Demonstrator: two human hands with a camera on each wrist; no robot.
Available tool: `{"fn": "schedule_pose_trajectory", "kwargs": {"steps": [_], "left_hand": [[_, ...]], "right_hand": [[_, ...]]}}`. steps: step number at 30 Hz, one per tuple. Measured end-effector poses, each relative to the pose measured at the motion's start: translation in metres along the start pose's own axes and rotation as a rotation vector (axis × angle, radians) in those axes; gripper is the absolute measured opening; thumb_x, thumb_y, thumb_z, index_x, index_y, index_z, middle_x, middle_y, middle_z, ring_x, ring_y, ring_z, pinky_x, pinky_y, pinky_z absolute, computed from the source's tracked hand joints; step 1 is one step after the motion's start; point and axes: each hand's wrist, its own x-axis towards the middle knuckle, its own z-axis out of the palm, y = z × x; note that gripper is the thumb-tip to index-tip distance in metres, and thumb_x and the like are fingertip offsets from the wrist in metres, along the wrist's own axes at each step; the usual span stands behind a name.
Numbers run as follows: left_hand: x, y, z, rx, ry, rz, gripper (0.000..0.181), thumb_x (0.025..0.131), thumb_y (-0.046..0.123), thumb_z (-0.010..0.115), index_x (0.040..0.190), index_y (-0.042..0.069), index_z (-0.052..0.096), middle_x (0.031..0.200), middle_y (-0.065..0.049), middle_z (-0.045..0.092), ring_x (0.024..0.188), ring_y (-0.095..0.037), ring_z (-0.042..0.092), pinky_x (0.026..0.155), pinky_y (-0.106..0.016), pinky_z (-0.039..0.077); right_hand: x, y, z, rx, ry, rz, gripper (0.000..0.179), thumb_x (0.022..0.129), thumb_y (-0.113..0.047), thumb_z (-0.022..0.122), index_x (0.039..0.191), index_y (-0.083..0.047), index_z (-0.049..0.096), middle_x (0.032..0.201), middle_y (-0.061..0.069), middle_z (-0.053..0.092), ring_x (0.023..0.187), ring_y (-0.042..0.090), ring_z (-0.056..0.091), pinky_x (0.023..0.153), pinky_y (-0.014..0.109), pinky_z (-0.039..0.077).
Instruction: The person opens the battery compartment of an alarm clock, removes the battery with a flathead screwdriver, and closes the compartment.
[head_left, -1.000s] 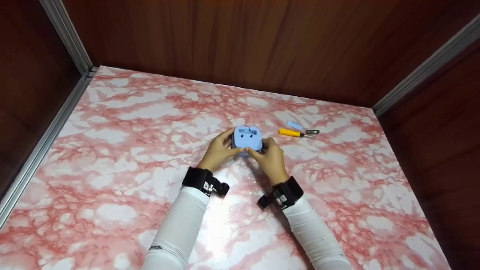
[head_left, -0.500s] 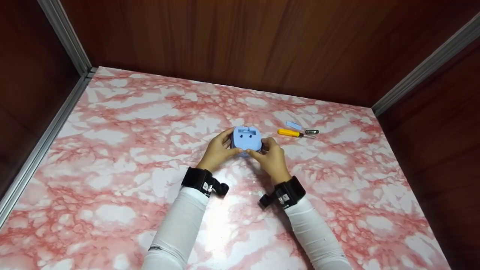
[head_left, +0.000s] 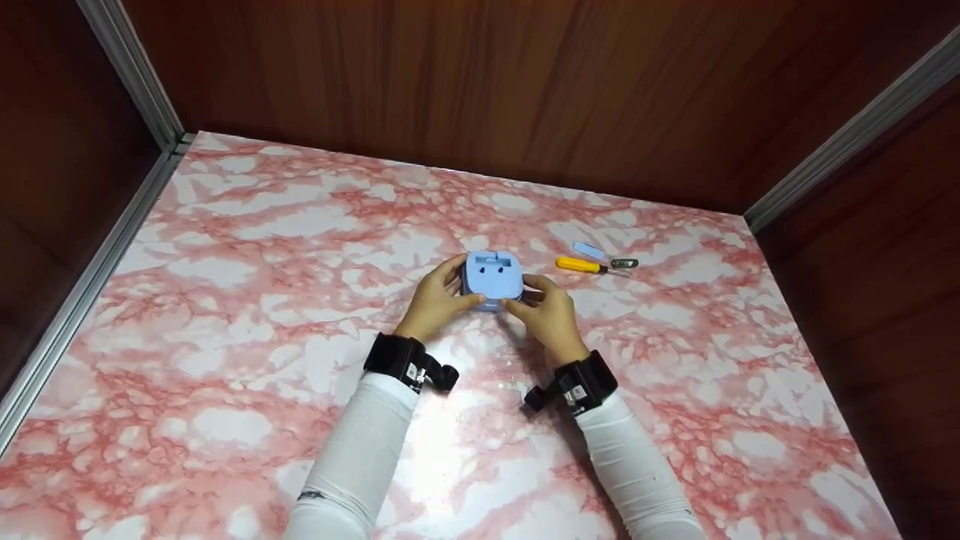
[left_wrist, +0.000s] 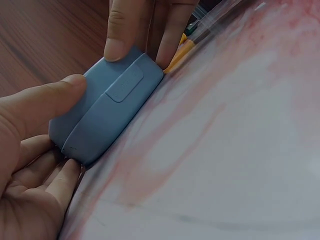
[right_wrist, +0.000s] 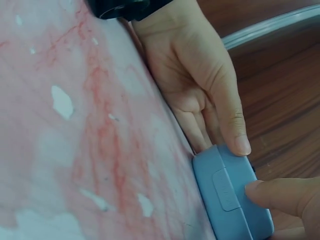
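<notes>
A light-blue plastic case (head_left: pixel 492 283), a rounded square with a recessed slot and two dark holes on top, sits on the table between both hands. My left hand (head_left: pixel 435 304) grips its left side, thumb on the near top edge and fingers round the side. From the right, my right hand (head_left: pixel 553 315) holds it the same way, its thumb at the near right corner. In the left wrist view a raised tab shows on the front wall of the blue case (left_wrist: pixel 107 102), across a seam. Both thumbs press on the part above that seam in the right wrist view.
Right of the case lie a yellow-handled screwdriver (head_left: pixel 579 265), a flat light-blue strip (head_left: pixel 589 250) and a small dark green piece (head_left: pixel 624 263). The red-and-white marbled table (head_left: pixel 262 300) meets brown wood panels (head_left: pixel 450 82) at the back and sides.
My right thumb has slid right along the near edge of the case, away from the left thumb, and the right wrist has shifted slightly right. The left hand stays put.
</notes>
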Motion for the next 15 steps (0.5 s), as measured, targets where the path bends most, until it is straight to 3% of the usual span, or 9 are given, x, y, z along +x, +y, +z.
{"fn": "schedule_pose_trajectory", "kwargs": {"steps": [9,15], "left_hand": [[-0.001,0.001,0.000,0.000,0.006,-0.008,0.084,0.081,-0.001,0.082,0.153,0.005,0.041,0.155,-0.020,0.042,0.142,-0.031,0.045,0.113,-0.027,0.043],[-0.001,0.001,-0.001,0.008,0.011,0.001,0.083,0.081,0.003,0.083,0.153,0.005,0.043,0.154,-0.020,0.044,0.141,-0.030,0.045,0.114,-0.027,0.042]], "right_hand": [[0.004,-0.002,-0.007,0.127,-0.036,0.073,0.051,0.086,-0.002,0.078,0.134,0.003,0.061,0.132,0.020,0.063,0.116,0.032,0.063,0.094,0.032,0.059],[0.009,-0.001,-0.016,0.015,-0.077,-0.064,0.043,0.089,-0.001,0.074,0.130,0.004,0.064,0.133,0.020,0.063,0.113,0.035,0.065,0.091,0.031,0.060]]}}
